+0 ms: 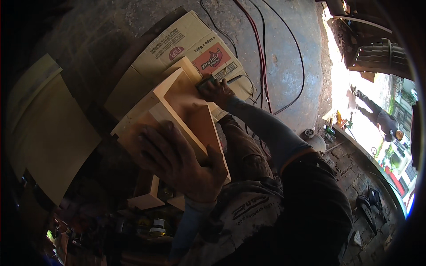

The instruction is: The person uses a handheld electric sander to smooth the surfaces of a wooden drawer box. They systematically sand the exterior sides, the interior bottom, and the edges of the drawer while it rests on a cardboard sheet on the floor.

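A pale open wooden box (181, 116) with an inner divider lies tilted in front of me, partly over a flattened cardboard carton (155, 57). My left hand (177, 164) holds the box's near side, fingers spread along the outer face and thumb by the rim. At the far right end of the box, my right hand (218, 92) is closed round a small dark corded power tool (205, 83). The fingers hide much of that tool, so its exact kind is unclear. It appears to touch the wood there.
Red and black cables (262, 57) run across the concrete floor. A large pale board (49, 128) stands at the left. Below the box are wooden pieces (148, 199) and a bottle (158, 227). Sandals (370, 206) lie at lower right; another person (385, 122) is outside.
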Tool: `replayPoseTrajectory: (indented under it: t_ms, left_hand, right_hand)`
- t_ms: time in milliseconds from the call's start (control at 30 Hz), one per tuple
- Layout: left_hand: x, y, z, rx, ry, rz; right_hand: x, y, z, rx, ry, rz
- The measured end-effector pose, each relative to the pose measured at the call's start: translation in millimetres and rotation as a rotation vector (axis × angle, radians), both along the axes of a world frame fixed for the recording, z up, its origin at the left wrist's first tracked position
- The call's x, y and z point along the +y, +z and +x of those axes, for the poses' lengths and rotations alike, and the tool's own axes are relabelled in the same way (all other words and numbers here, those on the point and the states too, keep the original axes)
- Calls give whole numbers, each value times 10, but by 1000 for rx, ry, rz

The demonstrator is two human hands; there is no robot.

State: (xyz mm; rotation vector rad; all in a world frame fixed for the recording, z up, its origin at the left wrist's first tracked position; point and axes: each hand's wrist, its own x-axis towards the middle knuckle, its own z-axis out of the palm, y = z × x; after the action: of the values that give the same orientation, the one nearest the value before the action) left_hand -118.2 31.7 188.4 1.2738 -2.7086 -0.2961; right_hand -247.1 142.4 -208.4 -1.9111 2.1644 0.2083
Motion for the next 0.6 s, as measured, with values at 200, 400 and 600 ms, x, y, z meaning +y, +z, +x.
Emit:
replayPoseTrajectory:
  t_ms: [200, 400, 600]
  left_hand:
    - [-6, -16, 35, -60, 41, 33]
    - [-24, -73, 33, -29, 24, 19]
    - [-16, -30, 48, -63, 40, 27]
  right_hand:
    - [-1014, 267, -397, 133, 33, 42]
    - [-1878, 440, -793, -116, -31, 22]
    - [-1177, 329, -485, 13, 73, -20]
